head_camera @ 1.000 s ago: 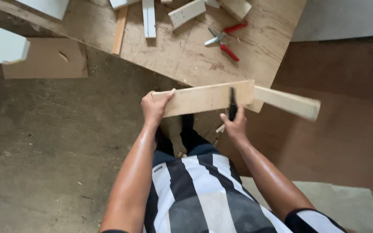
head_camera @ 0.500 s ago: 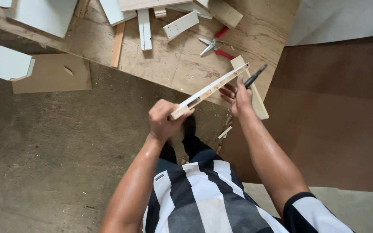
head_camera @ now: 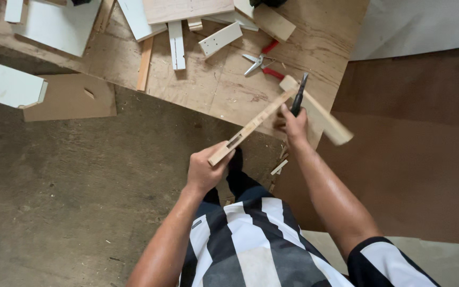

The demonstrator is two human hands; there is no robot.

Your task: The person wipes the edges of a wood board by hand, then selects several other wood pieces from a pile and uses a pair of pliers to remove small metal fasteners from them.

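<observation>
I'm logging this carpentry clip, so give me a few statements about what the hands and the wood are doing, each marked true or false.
1. The left hand grips the near end of a long wooden strip. True.
2. The right hand is empty. False: it holds a dark-handled tool against the wood.
3. Red-handled pliers lie on the plywood sheet. True.
4. The wooden strip lies flat on the plywood sheet. False: it is held up in the air between both hands.
5. A slot is cut in the strip close to the left hand. True.
6. The pliers are in the left hand. False: they lie apart from both hands.
</observation>
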